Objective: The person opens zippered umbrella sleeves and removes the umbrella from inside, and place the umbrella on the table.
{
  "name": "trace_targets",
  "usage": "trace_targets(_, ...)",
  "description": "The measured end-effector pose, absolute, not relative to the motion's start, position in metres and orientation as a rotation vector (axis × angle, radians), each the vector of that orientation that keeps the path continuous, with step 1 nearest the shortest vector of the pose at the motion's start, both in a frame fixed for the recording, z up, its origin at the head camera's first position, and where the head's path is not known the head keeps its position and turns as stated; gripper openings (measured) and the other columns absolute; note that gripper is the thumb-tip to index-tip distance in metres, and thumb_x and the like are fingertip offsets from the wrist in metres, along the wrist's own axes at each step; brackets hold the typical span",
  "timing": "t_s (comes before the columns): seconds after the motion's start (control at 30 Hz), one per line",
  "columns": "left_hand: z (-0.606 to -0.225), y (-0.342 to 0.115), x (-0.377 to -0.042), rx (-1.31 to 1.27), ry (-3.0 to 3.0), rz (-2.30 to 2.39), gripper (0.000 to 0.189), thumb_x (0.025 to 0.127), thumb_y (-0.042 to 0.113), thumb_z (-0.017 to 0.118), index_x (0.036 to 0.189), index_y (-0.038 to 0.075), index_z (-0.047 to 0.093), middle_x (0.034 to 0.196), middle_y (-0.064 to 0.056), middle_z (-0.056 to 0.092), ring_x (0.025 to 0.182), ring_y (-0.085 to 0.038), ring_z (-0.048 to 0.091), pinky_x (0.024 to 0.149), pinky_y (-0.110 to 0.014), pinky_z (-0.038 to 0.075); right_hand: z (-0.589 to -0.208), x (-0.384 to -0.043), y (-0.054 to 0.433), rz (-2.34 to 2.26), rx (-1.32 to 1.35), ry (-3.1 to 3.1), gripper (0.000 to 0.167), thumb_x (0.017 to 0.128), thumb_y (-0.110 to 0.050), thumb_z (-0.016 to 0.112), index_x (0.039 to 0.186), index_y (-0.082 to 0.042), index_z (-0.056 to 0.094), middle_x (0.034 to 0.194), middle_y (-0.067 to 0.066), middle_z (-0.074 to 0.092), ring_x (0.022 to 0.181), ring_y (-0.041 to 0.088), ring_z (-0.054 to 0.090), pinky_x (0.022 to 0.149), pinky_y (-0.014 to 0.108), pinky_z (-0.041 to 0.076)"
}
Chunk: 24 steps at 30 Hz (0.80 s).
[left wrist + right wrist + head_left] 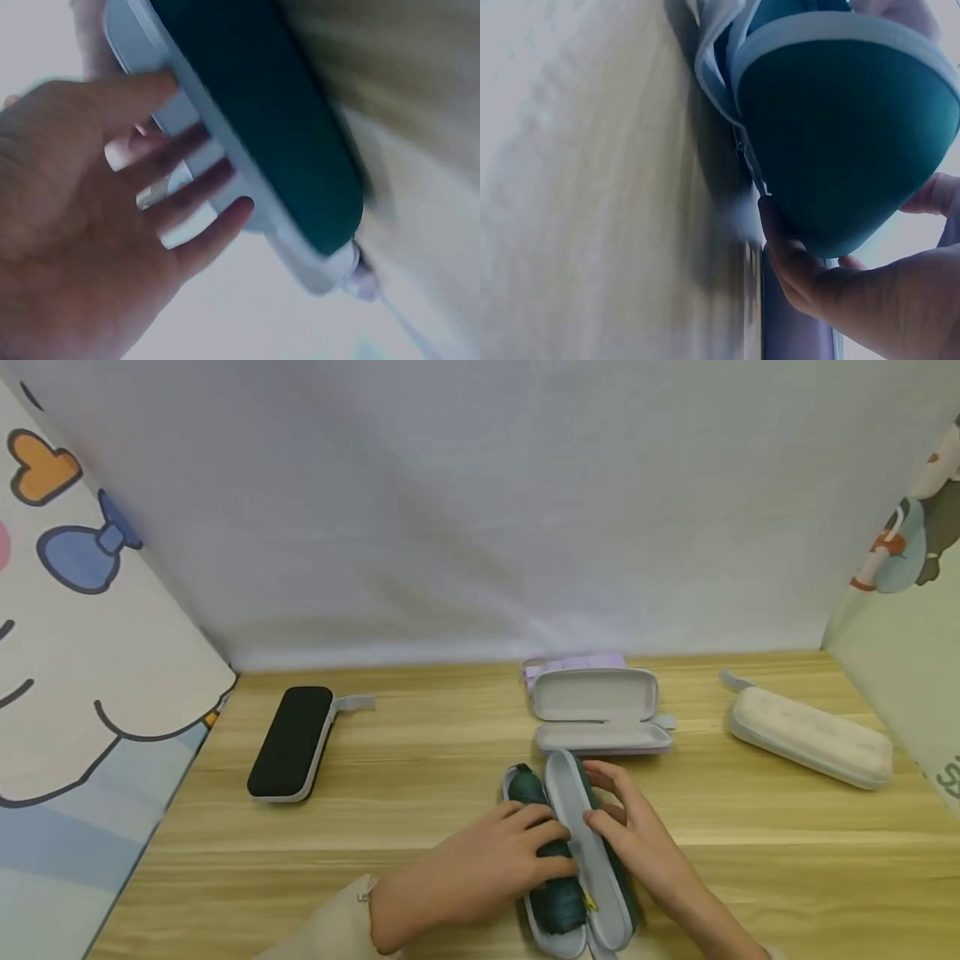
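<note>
A long dark green zip case (596, 856) with a pale grey lining lies spread open at the front of the table. In its left half sits a rolled dark green umbrella (562, 906), with a small yellow piece beside its near end. My left hand (480, 868) rests across the umbrella, fingers spread over it; the left wrist view shows these fingers fairly straight at the rim of the case's green shell (255, 112). My right hand (637, 831) holds the right half, thumb at the inner rim and fingers behind. The right wrist view shows the shell's rounded end (840, 142) near those fingers.
Behind the green case stands an open lavender case (596, 695), with a lavender strip-like item (577, 665) behind it. A closed black case (292, 739) lies at the left. Far right is a closed cream case (813, 735). A white cloth (480, 510) backs the table.
</note>
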State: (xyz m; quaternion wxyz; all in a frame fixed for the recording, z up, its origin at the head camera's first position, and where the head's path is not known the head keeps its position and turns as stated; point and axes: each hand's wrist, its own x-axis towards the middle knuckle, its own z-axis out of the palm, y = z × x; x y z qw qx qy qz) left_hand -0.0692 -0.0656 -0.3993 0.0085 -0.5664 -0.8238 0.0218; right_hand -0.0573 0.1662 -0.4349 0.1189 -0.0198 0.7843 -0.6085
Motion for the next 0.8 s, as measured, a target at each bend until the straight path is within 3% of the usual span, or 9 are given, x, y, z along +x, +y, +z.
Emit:
trace_targets(0.2,-0.394,-0.067,-0.079,-1.932,-2.572,0.138,0.051,0.096,0.037,0.076,0.144,0.041,0.061,0.144,0.008,0.06,0.137,-0.016,0.053,0.113,-0.047,0.046,-0.436,-0.061,0.169,-1.822,-0.057,2.237,0.056,0.103,-0.016,0.054,0.157,-0.017,0.04,0.162,0.017,0.04,0.15,0.039,0.038,0.106,0.047,0.046)
trace_targets(0.47,-0.39,-0.058,-0.083,-2.055,-2.631,0.213,0.062,0.088,0.043,0.083,0.145,0.04,0.059,0.14,0.01,0.059,0.131,-0.012,0.054,0.113,-0.043,0.045,-0.438,-0.062,0.171,-1.858,-0.071,2.119,0.058,0.104,-0.018,0.053,0.16,-0.016,0.037,0.164,0.019,0.037,0.149,0.039,0.037,0.104,0.04,0.047)
trace_targets(0.8,-0.396,-0.052,-0.085,-2.129,-2.53,0.34,0.061,0.086,0.062,0.074,0.143,0.044,0.06,0.126,0.011,0.054,0.107,-0.006,0.049,0.088,-0.026,0.047,-0.445,-0.062,0.169,-1.877,-0.147,1.998,0.054,0.107,-0.021,0.052,0.16,-0.022,0.04,0.161,0.018,0.043,0.136,0.036,0.05,0.099,0.038,0.052)
